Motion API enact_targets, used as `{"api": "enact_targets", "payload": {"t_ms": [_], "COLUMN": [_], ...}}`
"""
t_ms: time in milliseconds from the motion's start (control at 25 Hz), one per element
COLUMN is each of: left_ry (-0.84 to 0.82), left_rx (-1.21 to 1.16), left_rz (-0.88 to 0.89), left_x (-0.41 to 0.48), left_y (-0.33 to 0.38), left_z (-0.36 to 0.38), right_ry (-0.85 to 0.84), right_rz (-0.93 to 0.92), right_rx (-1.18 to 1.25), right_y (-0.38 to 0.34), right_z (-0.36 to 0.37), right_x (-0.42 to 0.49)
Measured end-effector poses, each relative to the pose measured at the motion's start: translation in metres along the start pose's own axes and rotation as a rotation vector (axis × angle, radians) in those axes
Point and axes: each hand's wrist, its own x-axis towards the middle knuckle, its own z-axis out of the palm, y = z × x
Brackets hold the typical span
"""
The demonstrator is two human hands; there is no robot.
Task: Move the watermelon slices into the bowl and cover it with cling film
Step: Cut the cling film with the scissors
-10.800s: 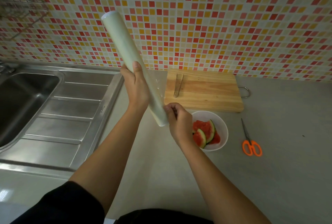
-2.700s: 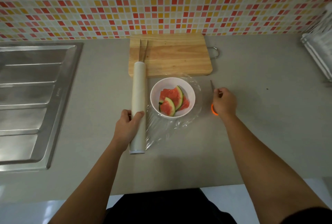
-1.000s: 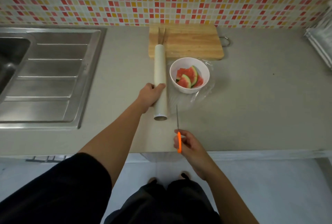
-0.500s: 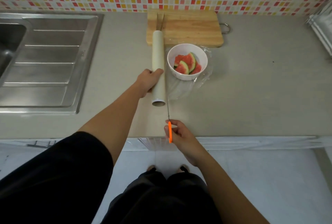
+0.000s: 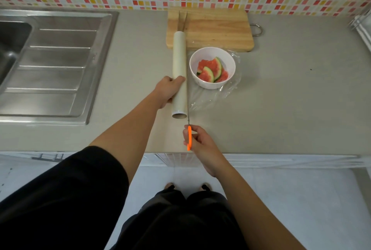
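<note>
Left hand (image 5: 167, 91) curls its fingers over the cling film roll (image 5: 179, 65), pinning it flat on the counter (image 5: 291, 99). Right hand (image 5: 197, 142), nearer the counter's front edge, is clamped on the orange handles of the scissors (image 5: 189, 136). The thin blades point away and run along the roll's right side, where the film sheet (image 5: 210, 98) comes off. Just right of the left hand, the white bowl (image 5: 212, 85) stands on that sheet, watermelon slices (image 5: 210, 69) inside, its top uncovered. Beyond it lies the wooden cutting board (image 5: 216, 27), with tongs (image 5: 182, 21) on it at the roll's far end. Well left of the left hand, the steel sink (image 5: 50, 59).
</note>
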Motion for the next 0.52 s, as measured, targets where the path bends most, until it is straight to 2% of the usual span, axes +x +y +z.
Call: {"api": "enact_targets", "payload": {"t_ms": [280, 520], "left_ry": [0.007, -0.011], "left_rx": [-0.020, -0.014], "left_rz": [-0.001, -0.004], "left_x": [0.003, 0.003], "left_y": [0.001, 0.004], "left_z": [0.001, -0.001], "right_ry": [0.058, 0.040], "right_rz": [0.042, 0.071], "right_rx": [-0.092, -0.122], "right_y": [0.019, 0.027], "right_z": [-0.001, 0.002], "right_x": [-0.011, -0.012]}}
